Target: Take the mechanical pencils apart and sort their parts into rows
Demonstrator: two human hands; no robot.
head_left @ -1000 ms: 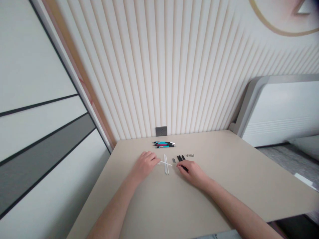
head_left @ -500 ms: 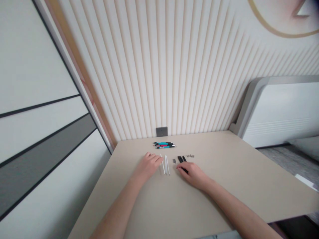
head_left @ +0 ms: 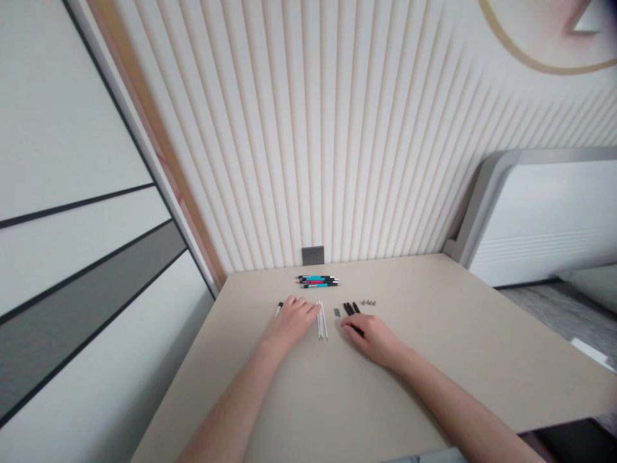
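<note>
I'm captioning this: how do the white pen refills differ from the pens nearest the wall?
The white refills are thin and mainly white; the pens are thicker, black with blue or red. The refills lie front to back; the pens lie crosswise. The left hand is at the refills; neither hand touches the pens. Both are slender.

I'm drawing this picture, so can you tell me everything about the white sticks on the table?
The white sticks are thin and straight, and look like smooth plastic, with small darker tips at their near ends. They lie flat on the table in a close, slightly fanned bunch, running away from the person. The left hand has its fingertips by their far ends, seeming to touch the leftmost. Small grey pieces lie just to their right. They're too bunched to count surely.
</note>
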